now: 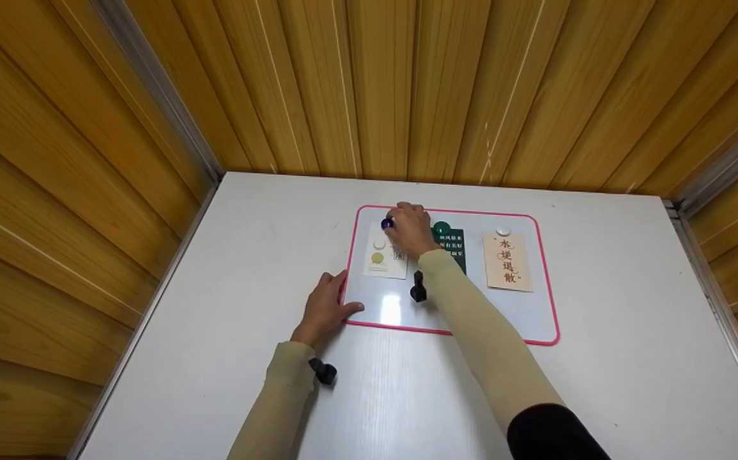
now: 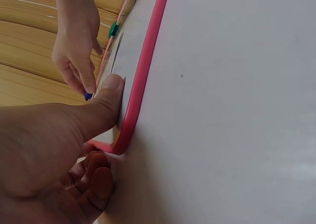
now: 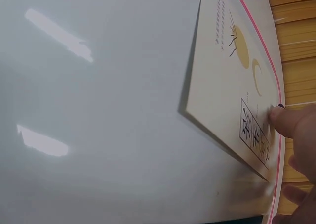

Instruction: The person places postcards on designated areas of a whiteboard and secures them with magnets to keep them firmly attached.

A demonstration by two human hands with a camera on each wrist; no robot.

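A whiteboard (image 1: 515,313) with a pink frame lies on the white table. My left hand (image 1: 324,308) grips its lower left side, thumb (image 2: 111,98) over the frame and the other fingers curled at the outer edge. Near the top left of the board, my right hand (image 1: 410,230) pinches a dark blue round magnet (image 1: 387,223) at the upper end of a white printed card (image 1: 386,267). In the right wrist view the card's lower end (image 3: 197,105) stands slightly off the board, and a fingertip hides most of the magnet.
A dark green card (image 1: 458,246) under a green magnet (image 1: 441,228) sits mid-board, partly behind my right arm. Farther right is a peach card (image 1: 509,262) with a white magnet (image 1: 503,231). Wood-look panel walls (image 1: 381,96) rise behind the table (image 1: 247,255).
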